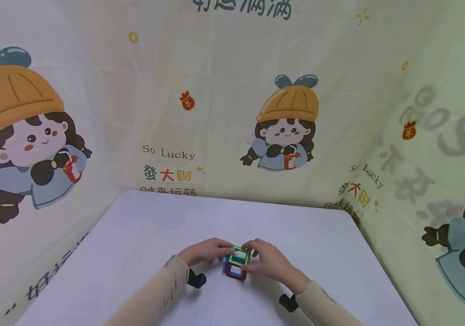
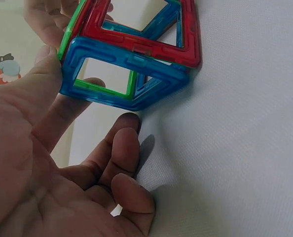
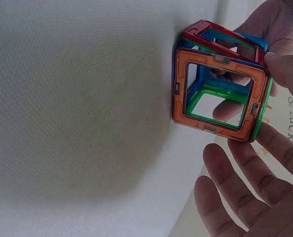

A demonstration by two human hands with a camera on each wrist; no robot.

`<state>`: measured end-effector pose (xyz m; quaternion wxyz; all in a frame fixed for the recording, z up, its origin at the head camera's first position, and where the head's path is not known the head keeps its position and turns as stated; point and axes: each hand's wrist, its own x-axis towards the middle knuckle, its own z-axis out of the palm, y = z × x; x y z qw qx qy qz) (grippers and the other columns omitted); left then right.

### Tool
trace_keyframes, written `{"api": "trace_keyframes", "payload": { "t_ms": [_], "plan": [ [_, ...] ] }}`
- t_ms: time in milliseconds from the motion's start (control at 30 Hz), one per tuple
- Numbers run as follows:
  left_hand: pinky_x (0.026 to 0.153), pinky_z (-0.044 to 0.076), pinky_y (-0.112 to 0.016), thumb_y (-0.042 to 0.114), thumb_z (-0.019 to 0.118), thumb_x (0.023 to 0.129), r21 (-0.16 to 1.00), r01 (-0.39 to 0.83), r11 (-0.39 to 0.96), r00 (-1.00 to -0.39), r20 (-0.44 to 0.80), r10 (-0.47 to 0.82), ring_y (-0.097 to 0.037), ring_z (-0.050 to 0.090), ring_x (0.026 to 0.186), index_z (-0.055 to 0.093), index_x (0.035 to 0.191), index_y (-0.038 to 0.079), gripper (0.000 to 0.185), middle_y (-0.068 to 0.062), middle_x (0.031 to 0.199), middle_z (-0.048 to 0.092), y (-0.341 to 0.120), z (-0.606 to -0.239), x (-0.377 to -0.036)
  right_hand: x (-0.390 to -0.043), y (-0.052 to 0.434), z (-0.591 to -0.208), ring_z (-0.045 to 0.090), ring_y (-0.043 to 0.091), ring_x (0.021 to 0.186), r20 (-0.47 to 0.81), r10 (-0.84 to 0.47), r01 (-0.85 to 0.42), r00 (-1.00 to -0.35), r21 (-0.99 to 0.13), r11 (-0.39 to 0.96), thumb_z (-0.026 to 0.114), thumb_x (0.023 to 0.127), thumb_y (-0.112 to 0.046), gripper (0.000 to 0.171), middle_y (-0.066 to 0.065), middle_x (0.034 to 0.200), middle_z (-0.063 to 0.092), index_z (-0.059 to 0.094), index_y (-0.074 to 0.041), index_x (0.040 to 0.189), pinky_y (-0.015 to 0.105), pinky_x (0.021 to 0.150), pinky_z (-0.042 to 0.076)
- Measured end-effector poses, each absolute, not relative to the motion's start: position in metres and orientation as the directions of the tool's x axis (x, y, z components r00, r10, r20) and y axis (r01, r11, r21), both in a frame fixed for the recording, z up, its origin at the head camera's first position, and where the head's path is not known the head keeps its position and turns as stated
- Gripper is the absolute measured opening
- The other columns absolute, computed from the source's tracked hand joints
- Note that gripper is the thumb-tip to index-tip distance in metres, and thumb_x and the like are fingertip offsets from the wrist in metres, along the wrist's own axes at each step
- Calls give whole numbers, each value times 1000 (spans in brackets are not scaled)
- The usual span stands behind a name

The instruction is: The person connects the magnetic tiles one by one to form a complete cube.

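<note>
Near front-centre of white table [image 1: 143, 235]: small cube of magnetic square frames [image 1: 237, 263], sits on tabletop betw both hands. Green frame on top, red + blue at sides, orange face toward rt wrist cam. Left hand [image 1: 205, 250] pinches cube's left side, thumb + fingertips on blue/green frames. Right hand [image 1: 269, 260] grips rt side, fingers on green top edge. Cartoon-print cloth [image 1: 232, 99] behind & at sides
</note>
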<state>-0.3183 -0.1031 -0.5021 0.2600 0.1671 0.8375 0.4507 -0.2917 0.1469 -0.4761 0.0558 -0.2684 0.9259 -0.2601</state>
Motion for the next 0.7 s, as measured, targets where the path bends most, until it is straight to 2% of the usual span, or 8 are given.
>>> {"api": "trace_keyframes", "payload": {
  "t_ms": [700],
  "plan": [
    [75, 42, -35, 39, 59, 105, 841, 55, 538, -810, -278, 517, -20, 55, 92, 68, 133, 17, 37, -1, 97, 64, -101, -503, -318, -294, 149, -482, 64, 15, 97, 13, -515, -441, -857, -534, 721, 84, 83, -49, 52, -8, 117, 66, 67, -21, 123, 26, 74, 51]
  ]
}}
